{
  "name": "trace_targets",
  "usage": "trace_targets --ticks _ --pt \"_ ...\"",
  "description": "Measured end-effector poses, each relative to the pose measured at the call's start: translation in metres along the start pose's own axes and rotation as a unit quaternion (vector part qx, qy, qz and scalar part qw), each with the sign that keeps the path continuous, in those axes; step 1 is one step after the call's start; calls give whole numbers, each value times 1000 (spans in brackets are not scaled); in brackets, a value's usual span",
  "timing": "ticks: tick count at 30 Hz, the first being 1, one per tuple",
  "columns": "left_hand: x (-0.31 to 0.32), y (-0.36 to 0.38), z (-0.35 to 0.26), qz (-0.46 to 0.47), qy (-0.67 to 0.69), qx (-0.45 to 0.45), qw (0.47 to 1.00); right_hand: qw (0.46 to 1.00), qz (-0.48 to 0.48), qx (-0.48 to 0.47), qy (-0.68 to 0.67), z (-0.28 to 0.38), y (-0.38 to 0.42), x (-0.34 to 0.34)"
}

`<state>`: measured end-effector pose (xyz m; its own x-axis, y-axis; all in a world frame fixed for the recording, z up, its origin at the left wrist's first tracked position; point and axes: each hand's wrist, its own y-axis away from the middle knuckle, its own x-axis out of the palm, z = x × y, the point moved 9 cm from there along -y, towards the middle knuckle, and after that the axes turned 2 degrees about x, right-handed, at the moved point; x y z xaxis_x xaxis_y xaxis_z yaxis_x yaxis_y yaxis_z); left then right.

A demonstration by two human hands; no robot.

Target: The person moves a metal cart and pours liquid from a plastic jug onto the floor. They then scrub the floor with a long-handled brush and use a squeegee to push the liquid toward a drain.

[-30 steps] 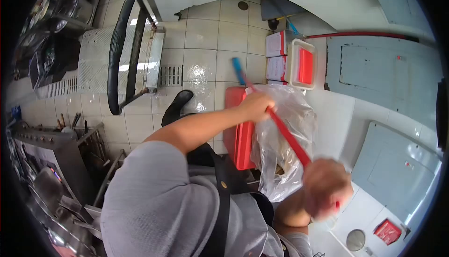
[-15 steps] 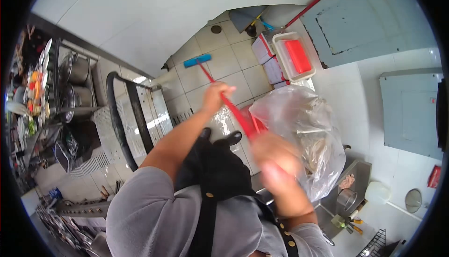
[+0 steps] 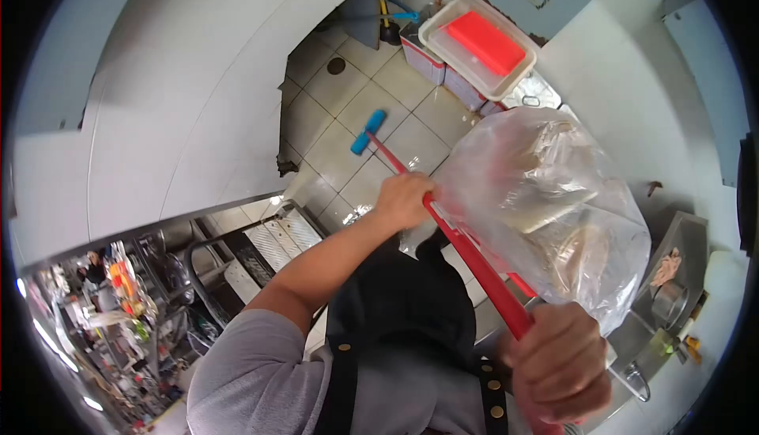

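Note:
A long red pole (image 3: 478, 265) runs from the lower right up toward the middle, ending in a blue mop head (image 3: 368, 131) that rests on the tiled floor. My left hand (image 3: 405, 200) is wrapped round the pole about midway. Near the pole's upper end, close to the camera, my right hand (image 3: 560, 364) is closed in a fist round it. A large clear plastic bag (image 3: 553, 198) with pale contents stands just right of the pole, beside both hands.
Boxes (image 3: 423, 62) stand by the wall, with a white tray (image 3: 474, 67) holding a red block (image 3: 486, 42). A black-handled cart (image 3: 281, 241) is at left, near cluttered shelves (image 3: 130, 308). A sink (image 3: 688, 237) lies at right. A floor drain (image 3: 336, 66) shows ahead.
The view has turned. The mop head has swung to a different angle and sits farther right in view. Both hands appear farther right, still on the pole, and my right hand is lower.

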<state>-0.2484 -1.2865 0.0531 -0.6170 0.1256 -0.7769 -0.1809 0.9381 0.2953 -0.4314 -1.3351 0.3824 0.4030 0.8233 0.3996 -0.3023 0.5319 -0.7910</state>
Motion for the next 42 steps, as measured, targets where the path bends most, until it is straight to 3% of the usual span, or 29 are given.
trace_targets --ticks 2,3,4,5,6,8,10,12,13,14,16,18,19,20,21,22,23,25,26,28,29,31,38,42 --pt "-10 -24 47 -166 23 49 985 999 8 12 43 -23 6 -22" --pt "-14 -43 86 -151 3 50 987 913 236 157 295 -76 18 3" --pt "-26 -66 134 -136 -19 51 989 696 430 286 499 -133 50 -3" --pt "-30 -93 196 -130 42 54 989 926 140 230 265 -164 64 -33" --pt "-36 -117 258 -186 90 76 975 955 62 240 165 -210 82 -40" --pt "-54 -160 305 -135 -83 -77 984 950 -38 271 149 -278 117 -71" --pt "-39 -191 249 -76 -150 86 982 934 -40 269 230 -247 95 -117" --pt "-21 -200 150 9 -37 54 998 861 -106 286 407 -157 111 -163" --pt "-4 -194 104 -1 39 112 993 895 -154 207 363 -107 106 -179" --pt "-3 -181 54 -42 67 215 973 960 -186 82 193 -72 91 -183" --pt "3 -164 45 -27 88 207 974 980 -179 -5 89 -64 77 -170" --pt "-12 -165 95 -83 113 204 969 978 -180 24 103 -125 90 -156" --pt "-24 -172 151 -122 112 195 967 967 -166 99 166 -174 101 -147" --pt "-34 -184 223 -113 63 122 984 898 -68 270 340 -239 109 -131" --pt "-63 -185 276 -126 46 52 990 855 14 342 389 -305 119 -117" --pt "-69 -184 374 -166 -12 12 986 889 -18 327 320 -372 128 -109" --pt "-82 -183 439 -93 -208 -91 970 955 -66 268 107 -424 151 -95" --pt "-82 -179 524 7 -148 -239 960 957 -97 266 66 -466 176 -73" --pt "-79 -194 504 10 -150 -229 962 957 -103 262 74 -462 171 -90" --pt "-91 -197 411 -71 -205 -92 972 959 -95 267 -4 -433 149 -117" --pt "-91 -199 402 -69 -210 -91 971 959 -92 263 -43 -425 136 -124" --pt "-103 -200 386 -165 -202 -74 963 969 -20 244 -28 -419 120 -122" --pt "-128 -237 403 -229 -250 -53 939 965 -58 253 50 -441 165 -136" --pt "-143 -264 439 -168 -301 -13 939 950 -139 280 8 -487 202 -134"
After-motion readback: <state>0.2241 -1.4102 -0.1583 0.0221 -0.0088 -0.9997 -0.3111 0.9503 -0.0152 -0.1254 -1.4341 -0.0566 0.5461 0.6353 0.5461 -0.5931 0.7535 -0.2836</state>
